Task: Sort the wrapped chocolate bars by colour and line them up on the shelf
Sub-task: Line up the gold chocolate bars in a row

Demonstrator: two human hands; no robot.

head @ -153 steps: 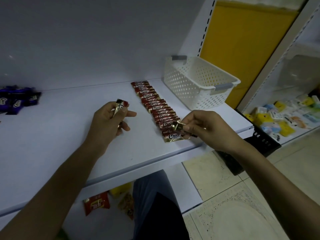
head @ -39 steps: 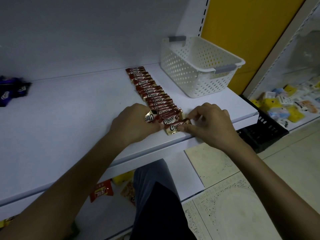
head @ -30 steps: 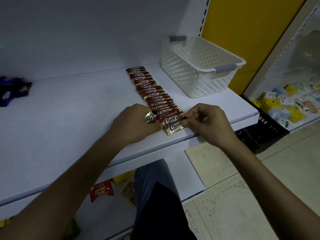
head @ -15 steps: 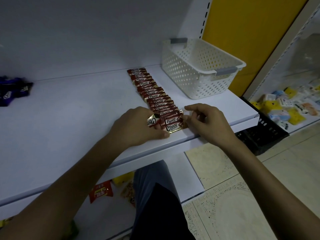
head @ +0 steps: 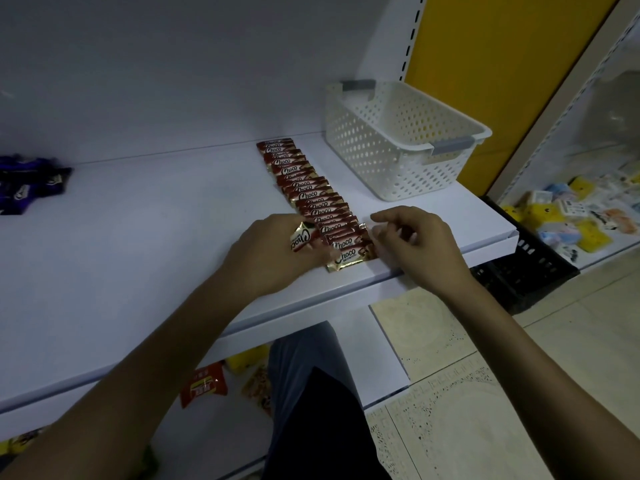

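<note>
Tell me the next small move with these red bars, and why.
Probably lay the spare red bar pinched in the left hand over the front bar, lapped like the others. The red row runs nearly to the shelf lip, and the right hand touches its near end.

Left hand (head: pixel 273 252) pinching a bar (head: pixel 300 238), right hand (head: pixel 420 245) fingers (head: pixel 391 215) loosely curled

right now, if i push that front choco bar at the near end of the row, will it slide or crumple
The front Choco bar looks small and flat, so probably light. Its glossy wrapper on the smooth white shelf should slide easily, maybe off the near edge. The crimped gold ends would likely bend; the middle looks stiffer.
</note>
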